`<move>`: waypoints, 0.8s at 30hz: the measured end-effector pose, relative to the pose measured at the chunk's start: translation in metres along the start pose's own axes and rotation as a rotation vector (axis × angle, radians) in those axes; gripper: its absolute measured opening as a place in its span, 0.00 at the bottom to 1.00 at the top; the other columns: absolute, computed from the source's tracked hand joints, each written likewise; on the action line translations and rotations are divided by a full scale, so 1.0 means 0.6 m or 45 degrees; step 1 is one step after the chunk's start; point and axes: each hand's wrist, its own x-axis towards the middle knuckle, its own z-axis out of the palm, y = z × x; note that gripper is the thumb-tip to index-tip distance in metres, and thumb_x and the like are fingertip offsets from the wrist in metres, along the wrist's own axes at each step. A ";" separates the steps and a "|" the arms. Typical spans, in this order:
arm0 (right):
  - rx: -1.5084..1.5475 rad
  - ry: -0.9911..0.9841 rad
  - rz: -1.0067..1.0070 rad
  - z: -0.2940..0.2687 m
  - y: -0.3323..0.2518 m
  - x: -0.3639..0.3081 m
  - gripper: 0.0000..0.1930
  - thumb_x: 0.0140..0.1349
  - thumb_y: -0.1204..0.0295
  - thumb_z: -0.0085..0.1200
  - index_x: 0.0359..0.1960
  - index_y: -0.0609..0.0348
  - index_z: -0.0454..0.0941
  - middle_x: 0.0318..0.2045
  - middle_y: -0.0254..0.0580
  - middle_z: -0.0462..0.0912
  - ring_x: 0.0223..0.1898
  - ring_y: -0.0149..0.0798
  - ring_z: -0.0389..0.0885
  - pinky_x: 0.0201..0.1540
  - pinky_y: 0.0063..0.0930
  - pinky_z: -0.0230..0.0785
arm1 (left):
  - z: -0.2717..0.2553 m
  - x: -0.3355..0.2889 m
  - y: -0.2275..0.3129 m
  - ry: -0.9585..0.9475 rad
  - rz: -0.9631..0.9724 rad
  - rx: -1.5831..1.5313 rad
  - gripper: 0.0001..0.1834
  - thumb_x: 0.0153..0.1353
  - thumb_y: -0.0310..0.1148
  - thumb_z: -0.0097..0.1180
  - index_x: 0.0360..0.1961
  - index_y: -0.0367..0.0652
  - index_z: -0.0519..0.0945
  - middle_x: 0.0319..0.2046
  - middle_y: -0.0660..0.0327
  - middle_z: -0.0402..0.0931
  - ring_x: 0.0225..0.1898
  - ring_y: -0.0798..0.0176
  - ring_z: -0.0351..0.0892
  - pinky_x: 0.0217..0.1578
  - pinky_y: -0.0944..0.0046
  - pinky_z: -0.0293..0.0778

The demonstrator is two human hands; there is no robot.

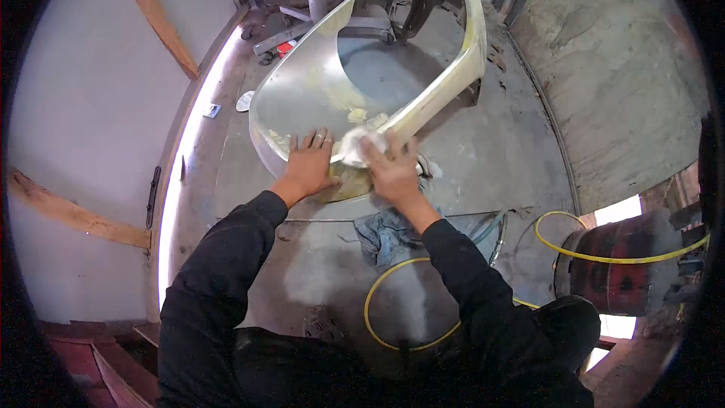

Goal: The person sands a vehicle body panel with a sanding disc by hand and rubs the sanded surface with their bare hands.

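The left hand (308, 160) lies flat, fingers spread, on the near edge of a pale curved moulded shell (302, 98) standing on the grey floor (491, 159). Just right, the right hand (390, 170) grips a crumpled white cloth (356, 143) against that edge. A yellow hose (377, 291) loops further right.

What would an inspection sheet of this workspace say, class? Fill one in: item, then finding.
Surface: dusty grey floor.
Job's things: pale curved panel with a large cut-out; whitish pad on its edge.
Clutter: blue rag; chair base.
Hands: left hand flat on panel; right hand pressing pad.
Cables: yellow hose looped on floor.
Surroundings: pale wall with wooden strips; dark red drum.
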 end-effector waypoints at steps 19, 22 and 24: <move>-0.241 0.228 0.636 0.000 0.002 -0.001 0.28 0.64 0.65 0.55 0.67 0.49 0.73 0.72 0.29 0.68 0.73 0.61 0.59 0.68 0.72 0.47 | -0.004 -0.009 -0.003 0.054 0.007 0.003 0.58 0.46 0.57 0.72 0.73 0.38 0.59 0.72 0.49 0.60 0.75 0.45 0.54 0.71 0.32 0.50; -0.068 0.080 0.354 0.012 -0.008 -0.018 0.27 0.66 0.65 0.53 0.68 0.48 0.72 0.73 0.30 0.65 0.75 0.62 0.55 0.69 0.73 0.43 | -0.003 -0.004 0.004 0.035 0.013 -0.003 0.58 0.46 0.56 0.72 0.72 0.37 0.59 0.72 0.49 0.60 0.75 0.45 0.55 0.70 0.32 0.50; -0.078 -0.025 0.049 0.005 0.002 -0.015 0.27 0.66 0.64 0.53 0.68 0.47 0.71 0.73 0.30 0.66 0.74 0.65 0.56 0.69 0.73 0.42 | -0.002 -0.006 0.001 0.035 -0.002 -0.003 0.58 0.46 0.57 0.73 0.72 0.37 0.60 0.72 0.49 0.60 0.75 0.45 0.55 0.70 0.32 0.50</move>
